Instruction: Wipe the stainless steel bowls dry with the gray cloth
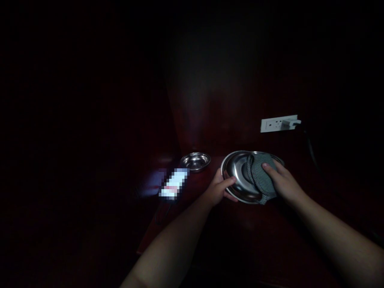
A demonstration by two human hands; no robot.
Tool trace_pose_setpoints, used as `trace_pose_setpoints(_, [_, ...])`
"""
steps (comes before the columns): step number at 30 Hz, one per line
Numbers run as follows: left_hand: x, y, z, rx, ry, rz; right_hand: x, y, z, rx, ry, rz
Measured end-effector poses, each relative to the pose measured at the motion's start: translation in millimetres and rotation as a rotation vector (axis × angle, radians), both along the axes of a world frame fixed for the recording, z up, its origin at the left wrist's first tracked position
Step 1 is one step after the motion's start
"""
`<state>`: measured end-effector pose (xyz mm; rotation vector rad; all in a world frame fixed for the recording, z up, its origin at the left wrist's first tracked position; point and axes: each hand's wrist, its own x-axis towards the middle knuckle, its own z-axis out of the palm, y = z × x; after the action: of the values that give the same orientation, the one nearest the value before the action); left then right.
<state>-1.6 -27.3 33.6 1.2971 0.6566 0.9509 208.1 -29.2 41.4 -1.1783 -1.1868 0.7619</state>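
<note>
A shiny metal bowl (237,170) is held up in front of me, tilted so that its inside faces me. My left hand (219,188) grips its left rim, thumb on the inner side and fingers beneath. A grey-green cloth (262,176) with a checked border covers the bowl's right part. My right hand (283,182) is closed on this cloth at the bowl's right edge, its thumb on top. Behind the cloth a further stretch of metal rim shows; whether it belongs to a second dish I cannot tell.
A smaller metal bowl (195,161) stands on the dark red surface to the left. Near it lies a phone (174,184) with a lit, pixelated screen and a cable. A white wall socket (279,123) at the right holds a plug with a cord. Surroundings are very dark.
</note>
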Motion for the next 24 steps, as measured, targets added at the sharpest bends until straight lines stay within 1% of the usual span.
trace_pose_setpoints(4, [-1,3,-1.8,-0.004,0.011,0.002,0,-1,0.2,-0.006,0.001,0.038])
trace_pose_setpoints(9, [-3,5,-1.6,0.004,0.002,0.008,-1,1,-1.3,0.022,-0.028,0.037])
trace_pose_setpoints(12, [-4,5,-1.3,0.004,-0.007,0.001,-1,3,-2.5,0.040,-0.042,-0.002])
trace_pose_setpoints(15, [-3,4,-2.2,-0.009,-0.042,-0.011,0,5,-4.3,0.011,-0.026,-0.035])
trace_pose_setpoints(19, [-1,5,-3.9,-0.055,-0.165,-0.014,0,9,-6.2,-0.051,0.049,-0.104])
trace_pose_setpoints(22, [1,7,-4.4,-0.102,-0.260,0.018,0,10,-6.6,-0.069,0.071,-0.187])
trace_pose_setpoints(24, [2,6,-4.7,-0.114,-0.275,0.020,1,11,-7.0,-0.069,0.035,-0.249])
